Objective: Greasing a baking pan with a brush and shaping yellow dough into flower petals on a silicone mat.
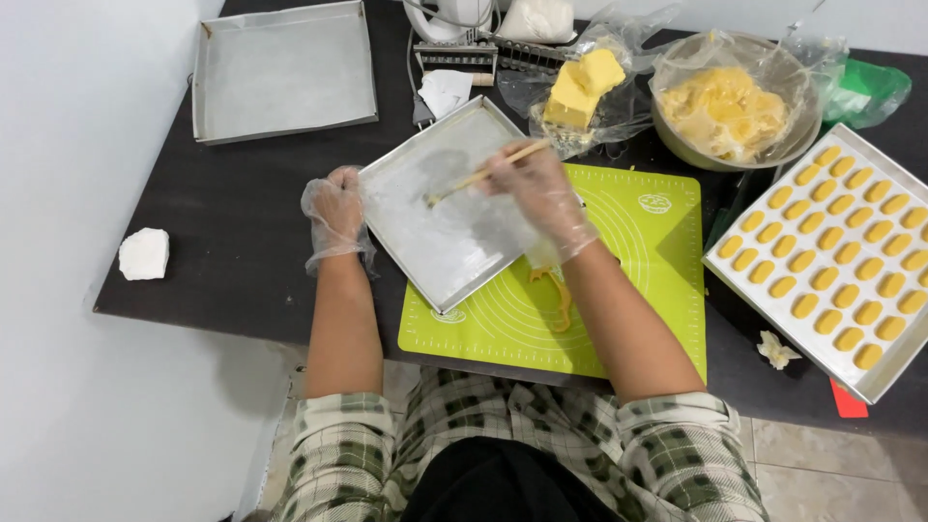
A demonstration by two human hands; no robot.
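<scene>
My left hand [334, 215], in a clear plastic glove, grips the left edge of a square metal baking tray [425, 227] lying askew on a green silicone mat [638, 261]. My right hand [541, 193], also gloved, holds a wooden-handled brush [480, 176] with its bristle end touching the tray's greasy inner surface. A small yellow cutter-like piece [559, 295] lies on the mat below my right wrist.
A second empty tray [282, 68] sits at the back left. A butter block [583, 87] in plastic, a bowl of yellow dough [730, 106], and a tray [909, 372] of several shaped dough pieces stand to the right. A white lump [144, 253] lies at the left table edge.
</scene>
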